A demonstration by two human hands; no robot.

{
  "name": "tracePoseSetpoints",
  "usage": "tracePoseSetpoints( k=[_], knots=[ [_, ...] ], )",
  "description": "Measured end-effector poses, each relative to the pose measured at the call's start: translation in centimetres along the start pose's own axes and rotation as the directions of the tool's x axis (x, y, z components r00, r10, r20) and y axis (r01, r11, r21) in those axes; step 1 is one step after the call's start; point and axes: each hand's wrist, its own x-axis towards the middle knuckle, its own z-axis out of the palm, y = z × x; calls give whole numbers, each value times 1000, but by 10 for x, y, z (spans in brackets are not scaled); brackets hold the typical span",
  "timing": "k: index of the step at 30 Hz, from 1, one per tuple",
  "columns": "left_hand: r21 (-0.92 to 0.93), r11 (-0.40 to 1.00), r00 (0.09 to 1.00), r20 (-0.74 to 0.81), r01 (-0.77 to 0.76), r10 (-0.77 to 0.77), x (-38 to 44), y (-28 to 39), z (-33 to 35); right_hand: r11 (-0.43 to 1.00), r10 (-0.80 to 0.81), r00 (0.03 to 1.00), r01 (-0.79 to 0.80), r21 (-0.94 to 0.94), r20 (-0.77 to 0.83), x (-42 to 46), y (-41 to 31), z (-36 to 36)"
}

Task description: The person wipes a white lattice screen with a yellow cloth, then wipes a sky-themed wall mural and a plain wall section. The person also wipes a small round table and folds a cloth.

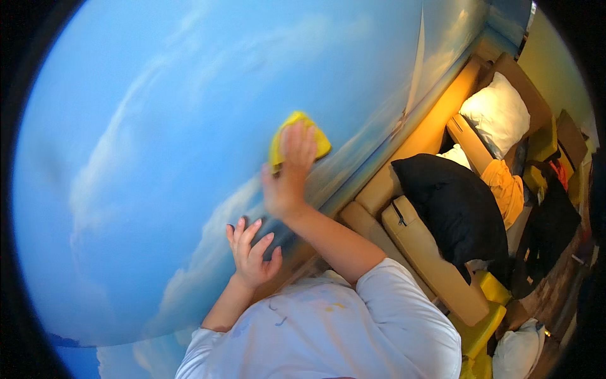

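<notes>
A wall painted with a blue sky and white clouds [156,142] fills the left and middle of the view. My right hand [293,170] lies over a yellow cloth [323,143], pressing it flat to the painted surface with spread fingers; the hand is slightly blurred. Lower and to the left, my left hand [253,256] is raised by the wall with its fingers apart and nothing in it. Whether its fingertips touch the wall cannot be told.
Along the wall's right side stands a tan sofa [435,265] with loose cushions. On it are a black pillow [454,208], a white pillow [497,113] and an orange cloth [504,189]. Yellow cushions [478,327] and another white pillow [518,350] lie at the lower right.
</notes>
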Motion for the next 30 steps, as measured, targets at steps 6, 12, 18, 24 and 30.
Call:
tracePoseSetpoints(
  k=[6,12,18,24,30],
  knots=[
    [-27,1000,975,-224,-14,8,-39,-8,-31,943,-306,948,315,-112,89,-55,-21,19],
    [19,999,994,-95,47,-45,-83,-1,-57,396,792,601,-640,659,108,-125,89,6],
    [45,994,994,-66,95,-92,-121,1,-87,193,901,394,-738,647,181,-150,19,28],
    [79,972,969,-131,222,-211,-151,4,-119,995,-26,992,14,97,127,-119,-116,50],
    [72,979,956,-240,190,-167,-162,11,-131,610,-768,462,740,285,444,-215,-101,63]
  ],
)
